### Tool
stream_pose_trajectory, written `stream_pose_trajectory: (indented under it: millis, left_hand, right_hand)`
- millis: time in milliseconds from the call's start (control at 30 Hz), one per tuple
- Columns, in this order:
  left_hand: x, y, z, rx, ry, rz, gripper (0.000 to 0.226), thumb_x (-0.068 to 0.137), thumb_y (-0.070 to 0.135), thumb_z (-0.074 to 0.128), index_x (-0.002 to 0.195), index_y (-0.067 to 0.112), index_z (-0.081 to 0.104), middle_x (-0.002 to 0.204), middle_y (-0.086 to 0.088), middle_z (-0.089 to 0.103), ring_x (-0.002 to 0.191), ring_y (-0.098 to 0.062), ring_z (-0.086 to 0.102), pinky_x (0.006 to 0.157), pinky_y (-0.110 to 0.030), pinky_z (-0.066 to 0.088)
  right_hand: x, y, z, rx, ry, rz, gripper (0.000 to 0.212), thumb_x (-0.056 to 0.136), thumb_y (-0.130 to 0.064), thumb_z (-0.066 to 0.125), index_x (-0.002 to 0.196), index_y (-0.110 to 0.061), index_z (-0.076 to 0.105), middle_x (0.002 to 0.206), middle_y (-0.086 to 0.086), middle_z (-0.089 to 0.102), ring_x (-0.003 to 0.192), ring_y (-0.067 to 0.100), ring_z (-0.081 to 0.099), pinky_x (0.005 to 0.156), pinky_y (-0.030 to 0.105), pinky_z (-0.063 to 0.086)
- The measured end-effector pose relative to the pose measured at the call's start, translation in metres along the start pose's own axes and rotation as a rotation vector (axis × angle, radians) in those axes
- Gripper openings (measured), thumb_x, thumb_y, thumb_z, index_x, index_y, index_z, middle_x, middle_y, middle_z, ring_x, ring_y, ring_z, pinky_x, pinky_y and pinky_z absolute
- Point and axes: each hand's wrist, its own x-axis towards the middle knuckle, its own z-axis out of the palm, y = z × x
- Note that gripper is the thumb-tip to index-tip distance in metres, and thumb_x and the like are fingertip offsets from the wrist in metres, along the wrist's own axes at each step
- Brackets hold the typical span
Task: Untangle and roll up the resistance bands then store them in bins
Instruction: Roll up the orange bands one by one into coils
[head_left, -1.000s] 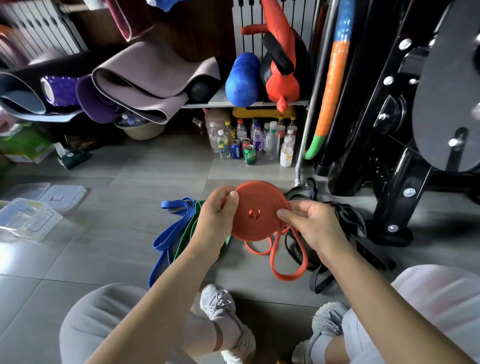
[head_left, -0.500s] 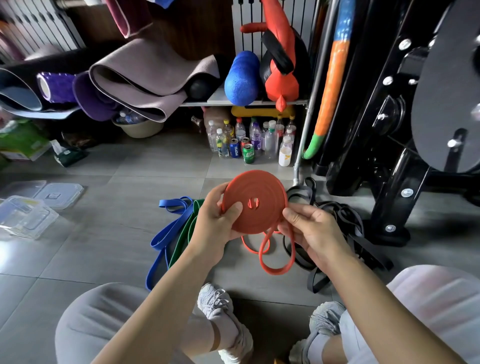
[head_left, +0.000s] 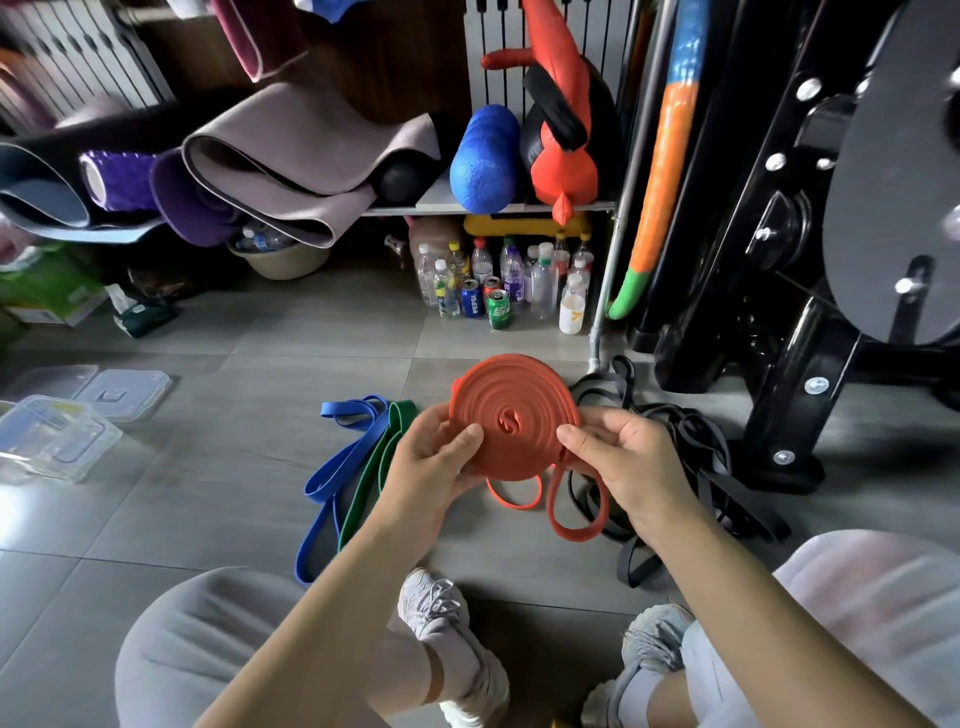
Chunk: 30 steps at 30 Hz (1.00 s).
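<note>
Orange band (head_left: 514, 415): wound into a flat spiral disc and held up off the floor (head_left: 208, 499), face towards the camera. The centre curl shows plainly.
Loose tail (head_left: 571, 519): two unrolled orange loops hang from the coil's lower edge, one short and one longer, the longer just under the right wrist.
Left grip (head_left: 431, 462): clamped on the coil's left rim, thumb flat on the front face, fingers tucked behind.
Right grip (head_left: 628, 467): pinching the coil's right rim where the tail leaves it, thumb tip on the front, fingers curled behind.
Blue band (head_left: 313, 543): lying loose on the floor to the left of the coil, a long flat loop.
Green band (head_left: 401, 418): alongside the blue one, on its coil side, partly hidden by the left wrist.
Black bands (head_left: 631, 566): a tangled heap on the floor to the right of the coil, behind the right forearm.
Clear bin (head_left: 57, 441): on the floor well to the left of the coil, open, with two clear lids (head_left: 127, 387) lying flat just beyond it.
Bottles and cans (head_left: 498, 291): clustered on the floor beyond the coil, under a shelf.
Black machine frame (head_left: 789, 410): standing to the right of the coil, its foot just past the black heap.
</note>
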Motion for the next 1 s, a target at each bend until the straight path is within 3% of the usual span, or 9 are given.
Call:
stream_pose_trajectory:
  millis: [100, 200, 300, 400, 500, 633, 767, 900, 1000]
  left_hand:
    - [0.013, 0.018, -0.01, 0.319, -0.017, 0.163, 0.033, 0.085, 0.005, 0.063, 0.109, 0.027, 0.058, 0.104, 0.001, 0.065, 0.083, -0.011, 0.065, 0.075, -0.033, 0.056]
    - [0.027, 0.043, -0.008, 0.721, -0.177, 0.261, 0.034, 0.083, 0.015, 0.07, 0.099, 0.042, 0.059, 0.095, 0.014, 0.064, 0.088, -0.009, 0.065, 0.078, -0.024, 0.053]
    - [0.035, 0.057, 0.003, 0.983, -0.405, 0.251, 0.023, 0.08, 0.022, 0.073, 0.084, 0.041, 0.061, 0.084, 0.015, 0.066, 0.079, -0.009, 0.066, 0.075, -0.026, 0.055]
    - [0.039, 0.061, 0.009, 1.157, -0.482, 0.218, 0.017, 0.079, 0.027, 0.074, 0.079, 0.036, 0.06, 0.072, 0.016, 0.064, 0.064, 0.0, 0.062, 0.06, -0.019, 0.052]
    - [0.037, 0.061, 0.008, 0.987, -0.444, 0.147, 0.02, 0.075, 0.02, 0.077, 0.071, 0.035, 0.065, 0.063, 0.016, 0.067, 0.056, 0.002, 0.06, 0.051, -0.014, 0.048]
    - [0.032, 0.058, 0.002, 0.684, -0.342, -0.022, 0.012, 0.066, 0.024, 0.08, 0.075, 0.026, 0.072, 0.073, 0.0, 0.073, 0.068, -0.02, 0.071, 0.061, -0.036, 0.06]
    - [0.025, 0.053, -0.003, 0.575, -0.36, -0.103, 0.016, 0.062, 0.031, 0.073, 0.076, 0.024, 0.075, 0.076, -0.005, 0.073, 0.07, -0.024, 0.07, 0.067, -0.049, 0.058]
    - [0.023, 0.047, -0.004, 0.49, -0.279, -0.076, 0.011, 0.069, 0.028, 0.07, 0.077, 0.023, 0.075, 0.077, -0.005, 0.072, 0.072, -0.022, 0.07, 0.064, -0.049, 0.059]
    - [0.021, 0.044, -0.004, 0.4, -0.231, -0.081, 0.015, 0.07, 0.031, 0.068, 0.08, 0.021, 0.075, 0.081, -0.004, 0.071, 0.079, -0.024, 0.07, 0.063, -0.052, 0.058]
  right_hand:
    - [0.004, -0.006, -0.01, -0.125, -0.099, -0.036, 0.02, 0.081, -0.001, 0.069, 0.086, -0.02, 0.069, 0.077, 0.001, 0.075, 0.073, 0.014, 0.07, 0.075, 0.025, 0.057]
    - [0.009, -0.015, -0.013, -0.259, -0.203, -0.065, 0.023, 0.078, 0.0, 0.072, 0.083, -0.023, 0.069, 0.073, -0.008, 0.073, 0.071, 0.006, 0.068, 0.071, 0.017, 0.053]
    - [0.013, -0.025, -0.013, -0.429, -0.295, -0.12, 0.02, 0.078, -0.005, 0.073, 0.087, -0.022, 0.07, 0.071, -0.014, 0.071, 0.07, -0.001, 0.067, 0.069, 0.011, 0.049]
    - [0.016, -0.03, -0.012, -0.533, -0.316, -0.167, 0.018, 0.079, -0.004, 0.073, 0.092, -0.016, 0.072, 0.074, -0.01, 0.07, 0.068, 0.0, 0.065, 0.071, 0.016, 0.052]
    - [0.016, -0.033, -0.013, -0.489, -0.303, -0.156, 0.021, 0.077, -0.004, 0.074, 0.096, -0.013, 0.072, 0.081, 0.0, 0.073, 0.074, 0.009, 0.068, 0.075, 0.025, 0.054]
    - [0.016, -0.031, -0.019, -0.411, -0.279, -0.148, 0.028, 0.074, -0.004, 0.075, 0.1, -0.013, 0.072, 0.087, -0.005, 0.073, 0.081, 0.002, 0.069, 0.08, 0.016, 0.053]
    - [0.015, -0.026, -0.021, -0.34, -0.271, -0.129, 0.025, 0.075, -0.001, 0.074, 0.097, -0.011, 0.072, 0.079, -0.012, 0.073, 0.079, 0.003, 0.07, 0.074, 0.012, 0.052]
    - [0.015, -0.027, -0.016, -0.339, -0.278, -0.167, 0.034, 0.076, -0.004, 0.074, 0.085, -0.036, 0.07, 0.08, -0.019, 0.073, 0.081, 0.0, 0.069, 0.073, 0.01, 0.05]
    - [0.017, -0.028, -0.015, -0.336, -0.263, -0.189, 0.036, 0.078, -0.005, 0.073, 0.089, -0.039, 0.068, 0.085, -0.02, 0.073, 0.085, 0.001, 0.069, 0.077, 0.013, 0.051]
